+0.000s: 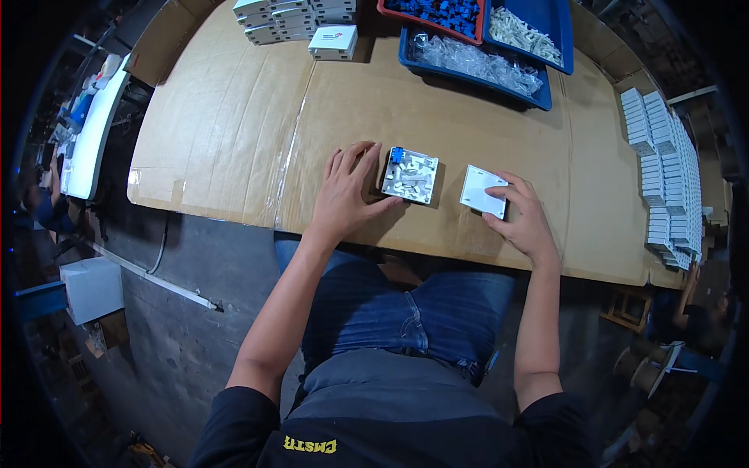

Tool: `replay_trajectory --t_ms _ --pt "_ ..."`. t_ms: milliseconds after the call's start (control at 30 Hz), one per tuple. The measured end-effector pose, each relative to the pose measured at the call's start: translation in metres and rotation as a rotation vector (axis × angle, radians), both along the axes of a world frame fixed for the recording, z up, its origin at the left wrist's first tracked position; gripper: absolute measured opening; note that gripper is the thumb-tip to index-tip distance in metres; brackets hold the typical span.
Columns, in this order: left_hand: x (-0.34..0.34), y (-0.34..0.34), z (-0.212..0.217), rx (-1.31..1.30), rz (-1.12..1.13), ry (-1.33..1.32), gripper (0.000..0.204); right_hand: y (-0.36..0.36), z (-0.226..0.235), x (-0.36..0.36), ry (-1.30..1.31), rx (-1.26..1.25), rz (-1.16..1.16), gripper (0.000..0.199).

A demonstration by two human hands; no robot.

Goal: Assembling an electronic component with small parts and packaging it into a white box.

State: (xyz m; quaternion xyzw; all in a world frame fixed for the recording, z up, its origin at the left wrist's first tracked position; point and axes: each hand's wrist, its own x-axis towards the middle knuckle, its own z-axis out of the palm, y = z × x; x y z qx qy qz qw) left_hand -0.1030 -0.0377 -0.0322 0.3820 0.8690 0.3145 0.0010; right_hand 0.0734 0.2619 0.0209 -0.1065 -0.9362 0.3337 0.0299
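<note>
The fingers (355,160) of the left hand (343,195) lie flat and spread on the table (234,117), not closed on anything. The thumb tip and the first finger touch the left edge of a small white square box part (410,176). It lies open side up, with little white ribs inside and a blue piece at its top corner.

The fingers (511,187) of the right hand (527,218) curl over the right and near edges of a flat white square cover (482,189). They pinch it lightly while it lies on the table, just beside the box part but not touching it.

Both pieces look like thin hard plastic. I think they are very light and stiff, and smooth enough to slide on the brown cardboard top. The ribs inside the box part look small and could snap, so the outer edges look like the safe place to hold. The cover is flat and low, so the edges or a corner seem best for it too.

Farther back sit blue trays (546,97) of clear, white and blue small parts. White boxes (292,19) are stacked at the far edge, and rows of white pieces (663,171) line the right side.
</note>
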Motion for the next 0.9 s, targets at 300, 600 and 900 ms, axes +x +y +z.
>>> replay_trajectory --t_ms 300,600,900 --pt "0.056 0.028 0.003 0.004 0.255 0.019 0.105 0.000 -0.011 0.005 0.287 0.019 -0.197 0.019" --pt "0.055 0.033 -0.002 0.278 0.288 -0.144 0.093 -0.016 -0.023 0.003 0.494 -0.921 -0.507 0.056" --pt "0.057 0.028 0.042 1.334 -0.001 -1.381 0.082 -0.027 -0.044 0.011 0.518 -1.717 -0.087 0.093"
